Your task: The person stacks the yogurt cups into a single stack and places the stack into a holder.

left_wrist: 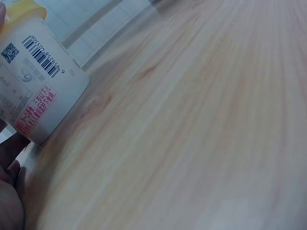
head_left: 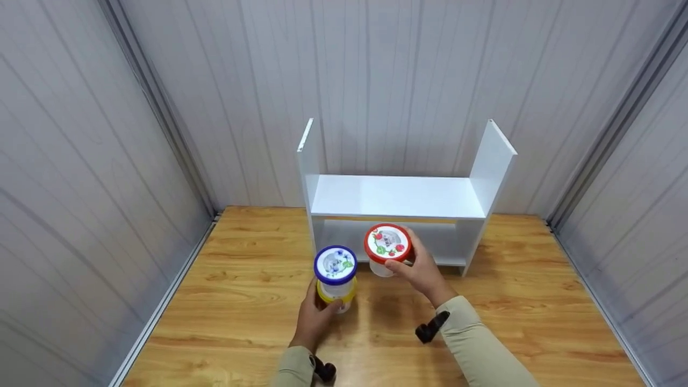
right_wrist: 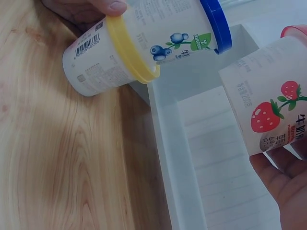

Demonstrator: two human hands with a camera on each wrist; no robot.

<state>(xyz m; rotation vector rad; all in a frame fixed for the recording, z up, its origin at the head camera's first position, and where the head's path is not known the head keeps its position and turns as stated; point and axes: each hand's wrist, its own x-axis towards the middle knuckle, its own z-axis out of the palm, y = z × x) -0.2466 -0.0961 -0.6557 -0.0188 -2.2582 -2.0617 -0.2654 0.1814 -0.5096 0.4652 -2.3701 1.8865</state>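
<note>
My left hand [head_left: 313, 321] grips a white tub with a yellow lid [right_wrist: 98, 62] close over the wooden table, its thumb at the lid's rim. Stacked on that lid is a second white tub with a blue lid [head_left: 336, 265], blueberries printed on its side. To the right, my right hand [head_left: 424, 273] holds a third tub, with a red lid [head_left: 387, 243] and strawberry print, around its side. This one is raised in front of the white shelf's lower level. In the left wrist view, a barcode shows on the yellow-lidded tub [left_wrist: 41, 72].
A white two-level shelf [head_left: 398, 196] with upright side panels stands on the wooden table [head_left: 258, 301] near the back wall. Pale panelled walls [head_left: 376, 80] enclose the table at the back, left and right.
</note>
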